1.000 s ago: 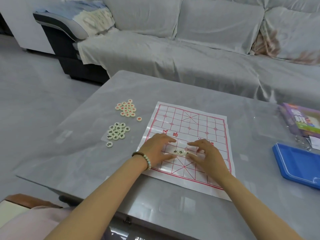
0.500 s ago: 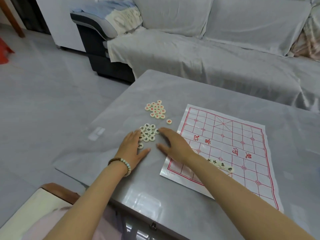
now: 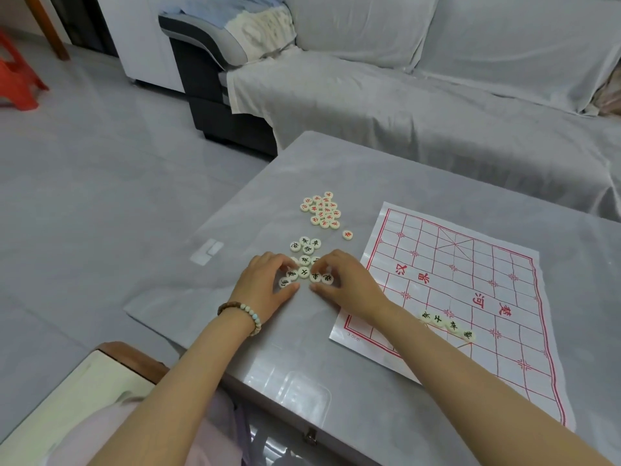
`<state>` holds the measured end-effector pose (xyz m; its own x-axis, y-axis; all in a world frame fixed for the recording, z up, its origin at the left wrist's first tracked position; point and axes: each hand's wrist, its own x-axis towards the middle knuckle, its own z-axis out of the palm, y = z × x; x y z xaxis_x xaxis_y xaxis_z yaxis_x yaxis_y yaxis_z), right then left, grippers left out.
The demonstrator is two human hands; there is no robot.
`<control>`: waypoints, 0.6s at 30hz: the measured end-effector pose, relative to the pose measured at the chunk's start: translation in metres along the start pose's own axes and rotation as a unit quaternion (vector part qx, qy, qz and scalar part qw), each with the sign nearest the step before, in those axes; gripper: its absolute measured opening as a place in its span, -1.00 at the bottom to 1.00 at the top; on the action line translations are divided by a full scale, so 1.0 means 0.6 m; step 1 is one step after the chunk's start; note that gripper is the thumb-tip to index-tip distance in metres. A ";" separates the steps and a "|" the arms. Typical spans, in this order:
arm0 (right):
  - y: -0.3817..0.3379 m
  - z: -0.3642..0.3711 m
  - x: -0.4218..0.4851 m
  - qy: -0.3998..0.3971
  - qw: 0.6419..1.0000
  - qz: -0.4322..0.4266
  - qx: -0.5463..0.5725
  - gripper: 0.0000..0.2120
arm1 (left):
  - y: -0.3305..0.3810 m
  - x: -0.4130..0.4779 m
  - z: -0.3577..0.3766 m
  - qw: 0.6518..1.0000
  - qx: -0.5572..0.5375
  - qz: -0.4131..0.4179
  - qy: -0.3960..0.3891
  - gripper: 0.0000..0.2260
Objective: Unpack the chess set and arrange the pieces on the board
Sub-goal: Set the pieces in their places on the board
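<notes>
My left grip (image 3: pixel 268 287) and my right grip (image 3: pixel 346 280) rest on the smooth grey counter (image 3: pixel 302 371). Both have curled fingers and close from two sides around the near part of the black pieces (image 3: pixel 305 260). These are small flat round discs, cream in colour, with black letters. Some discs lie between thumb and fingers of each grip. Behind them, a little apart, the red pieces (image 3: pixel 322 210) make a tight heap, with one disc alone beside it. To the right lies the board (image 3: pixel 470 280), a thin glossy sheet with red grid lines, slightly wrinkled. Four pieces (image 3: pixel 447 326) lie in a row on its near side. A bead bracelet (image 3: pixel 247 312) is on my left wrist.
</notes>
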<state>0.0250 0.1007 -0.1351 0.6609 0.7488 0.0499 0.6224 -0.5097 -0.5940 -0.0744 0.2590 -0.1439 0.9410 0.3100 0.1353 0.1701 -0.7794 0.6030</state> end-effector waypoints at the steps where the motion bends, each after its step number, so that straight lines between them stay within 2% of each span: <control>1: -0.001 0.000 -0.001 0.002 1.000 0.002 0.005 -0.83 | -0.001 -0.002 -0.002 1.000 -0.004 0.005 -0.005 -0.76; 10: -0.003 -0.001 -0.001 -0.003 1.000 0.008 -0.009 -0.81 | -0.007 -0.004 -0.005 1.000 -0.004 0.012 -0.019 -0.72; 13: 0.001 0.001 -0.004 0.007 1.000 0.013 0.000 -0.81 | -0.006 -0.003 -0.003 1.000 0.004 0.021 0.004 -0.69; 15: 0.000 0.003 -0.004 0.011 1.000 0.015 0.003 -0.81 | -0.008 -0.001 -0.002 0.998 0.028 0.051 0.036 -0.59; 18: -0.001 0.004 -0.004 0.015 1.000 0.014 0.002 -0.81 | -0.008 0.001 0.003 0.992 0.103 0.072 -0.008 -0.33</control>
<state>0.0222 0.1001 -0.1366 0.6910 0.7206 0.0571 0.6014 -0.5292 -0.5986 -0.0739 0.2620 -0.1485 0.9643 0.1795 0.1949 0.0879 -0.9106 0.4038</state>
